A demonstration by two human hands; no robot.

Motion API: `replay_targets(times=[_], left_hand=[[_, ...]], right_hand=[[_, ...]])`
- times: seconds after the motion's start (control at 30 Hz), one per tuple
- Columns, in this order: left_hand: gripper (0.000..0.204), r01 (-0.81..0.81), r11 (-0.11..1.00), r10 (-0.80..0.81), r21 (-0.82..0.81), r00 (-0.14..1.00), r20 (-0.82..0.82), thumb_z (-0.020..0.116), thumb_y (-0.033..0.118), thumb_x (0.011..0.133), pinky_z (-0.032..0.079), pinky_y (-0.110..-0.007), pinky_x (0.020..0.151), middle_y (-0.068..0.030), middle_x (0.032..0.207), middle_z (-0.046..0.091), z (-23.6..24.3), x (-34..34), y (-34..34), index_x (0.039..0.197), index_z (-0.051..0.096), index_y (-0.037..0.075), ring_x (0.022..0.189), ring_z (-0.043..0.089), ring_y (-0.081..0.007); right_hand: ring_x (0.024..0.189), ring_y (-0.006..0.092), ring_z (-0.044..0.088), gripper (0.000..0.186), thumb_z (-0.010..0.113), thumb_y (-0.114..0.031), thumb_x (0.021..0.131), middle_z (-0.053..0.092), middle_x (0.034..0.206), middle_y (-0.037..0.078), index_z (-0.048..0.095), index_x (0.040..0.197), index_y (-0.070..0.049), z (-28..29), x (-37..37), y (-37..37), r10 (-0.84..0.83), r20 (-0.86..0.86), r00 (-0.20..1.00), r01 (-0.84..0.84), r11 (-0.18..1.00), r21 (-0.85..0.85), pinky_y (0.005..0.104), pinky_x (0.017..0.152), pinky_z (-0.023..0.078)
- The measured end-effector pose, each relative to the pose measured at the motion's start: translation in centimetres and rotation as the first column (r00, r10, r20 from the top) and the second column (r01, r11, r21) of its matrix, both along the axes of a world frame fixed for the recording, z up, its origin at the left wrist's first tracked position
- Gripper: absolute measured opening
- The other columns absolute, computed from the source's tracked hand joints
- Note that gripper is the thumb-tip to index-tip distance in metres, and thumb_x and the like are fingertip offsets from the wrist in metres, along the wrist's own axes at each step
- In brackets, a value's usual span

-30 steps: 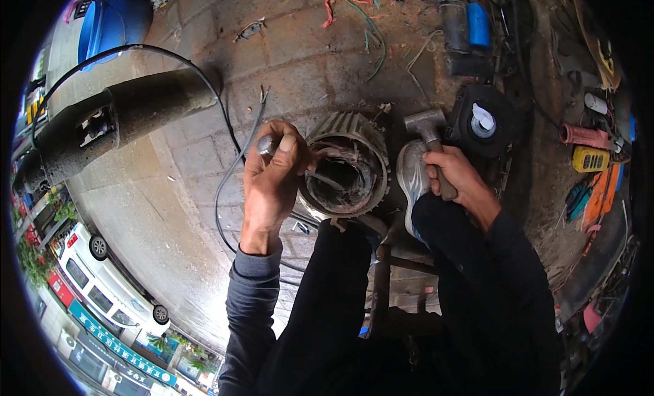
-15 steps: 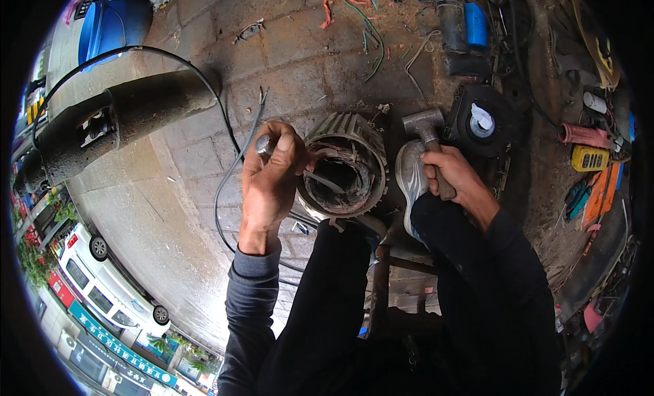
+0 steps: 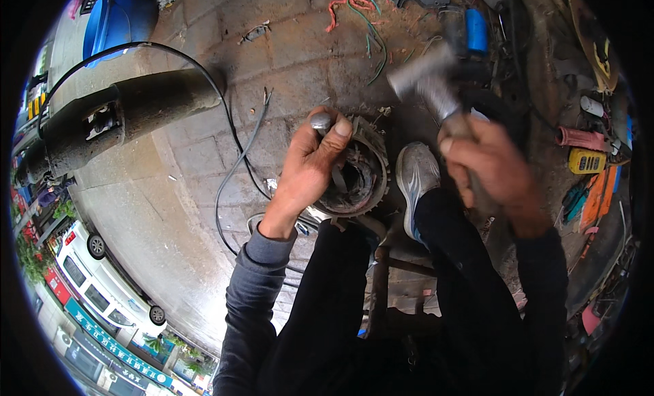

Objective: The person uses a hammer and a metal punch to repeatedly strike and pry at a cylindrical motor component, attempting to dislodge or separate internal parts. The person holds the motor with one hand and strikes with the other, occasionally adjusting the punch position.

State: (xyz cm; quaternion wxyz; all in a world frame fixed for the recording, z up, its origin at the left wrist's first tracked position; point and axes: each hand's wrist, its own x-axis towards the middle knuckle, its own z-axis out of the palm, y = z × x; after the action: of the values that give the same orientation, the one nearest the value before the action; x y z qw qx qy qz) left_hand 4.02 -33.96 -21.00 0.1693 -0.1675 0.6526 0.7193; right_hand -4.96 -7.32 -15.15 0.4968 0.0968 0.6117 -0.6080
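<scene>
My left hand [image 3: 306, 165] is closed around a steel chisel [image 3: 321, 121], its round struck end standing out above the thumb. The chisel's flat lower part reaches down into the open end of a ribbed motor housing [image 3: 380, 165]. Dark windings line the inside of that housing, which stands between my feet; the hand covers its left side, and the chisel's tip is hard to make out. To the right, my right hand [image 3: 492, 157] grips a hammer [image 3: 436, 82] by its handle. Hammer and hand are blurred by motion, the head raised beyond my grey shoe.
A long dark metal tube [image 3: 157, 103] lies at the left with a black cable [image 3: 197, 65] looping over it. A blue bucket [image 3: 102, 31] stands beyond. Wire scraps [image 3: 371, 38] lie ahead. Tools and a yellow device [image 3: 587, 160] crowd the right side.
The left hand and chisel have shifted right, over the housing's left part. My right hand has swung the hammer up and away from beside the shoe.
</scene>
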Motion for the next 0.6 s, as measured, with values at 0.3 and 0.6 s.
replay_targets(times=[0.3, 0.6], left_hand=[[0.022, -0.030, 0.999, 0.030, -0.011, 0.999, 0.015, 0.060, 0.028, 0.108, 0.042, -0.024, 0.065, 0.0049, 0.083, 0.051, 0.0, -0.4, 0.5, 0.103, 0.057, 0.007, 0.073, 0.048, -0.0069], [0.022, 0.079, 0.997, -0.079, -0.017, 0.997, 0.025, 0.061, 0.029, 0.108, 0.040, -0.023, 0.068, 0.0057, 0.084, 0.050, 0.4, -0.3, 1.2, 0.102, 0.057, 0.008, 0.076, 0.046, -0.0062]], right_hand=[[0.061, 0.0253, 0.064, 0.026, 0.065, -0.021, 0.098, 0.061, 0.068, 0.011, 0.055, 0.102, 0.003, 5.0, -2.4, -4.4, 0.694, -0.333, 0.638, -0.578, 0.718, 0.388, 0.0456, 0.061, 0.049], [0.048, 0.0174, 0.053, 0.021, 0.063, -0.018, 0.095, 0.052, 0.062, 0.005, 0.058, 0.104, 0.000, 9.6, -5.6, -3.8, 0.358, -0.583, 0.729, -0.273, 0.934, 0.232, 0.0332, 0.047, 0.042]])
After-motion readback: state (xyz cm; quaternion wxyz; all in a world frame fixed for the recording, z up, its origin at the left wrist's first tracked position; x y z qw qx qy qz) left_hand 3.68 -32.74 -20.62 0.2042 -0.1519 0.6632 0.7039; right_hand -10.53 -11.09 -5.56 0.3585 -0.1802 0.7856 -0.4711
